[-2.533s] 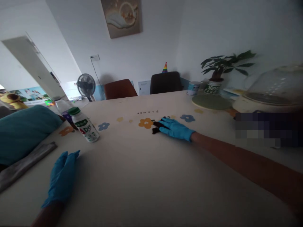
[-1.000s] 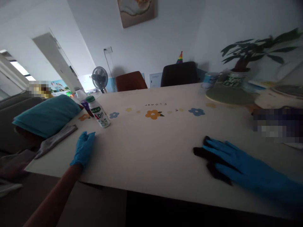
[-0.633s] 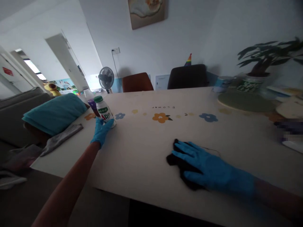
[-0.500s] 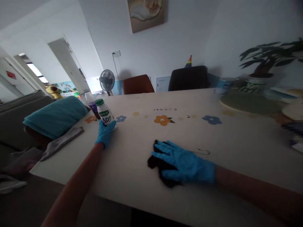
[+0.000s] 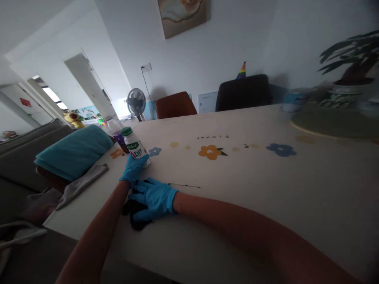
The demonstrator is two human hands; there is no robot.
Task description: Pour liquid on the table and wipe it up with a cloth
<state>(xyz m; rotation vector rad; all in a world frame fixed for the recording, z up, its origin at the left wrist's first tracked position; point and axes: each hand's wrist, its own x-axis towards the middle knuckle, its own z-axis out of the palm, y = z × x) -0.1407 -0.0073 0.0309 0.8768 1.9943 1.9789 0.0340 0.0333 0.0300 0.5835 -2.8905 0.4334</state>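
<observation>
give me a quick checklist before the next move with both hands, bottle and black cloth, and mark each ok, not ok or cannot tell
1. Left hand on the white bottle: ok, fingers and thumb are around its lower part.
2. Green cap in place: ok, it sits on the bottle's top.
3. Right hand on the black cloth: ok, palm down over it with fingers spread.
4. Room between the hands: not ok, they lie close together in this view.
5. Table free of marks beside the right hand: not ok, a thin dark streak shows there.
6. Firmness of the bottle grip: cannot tell.
</observation>
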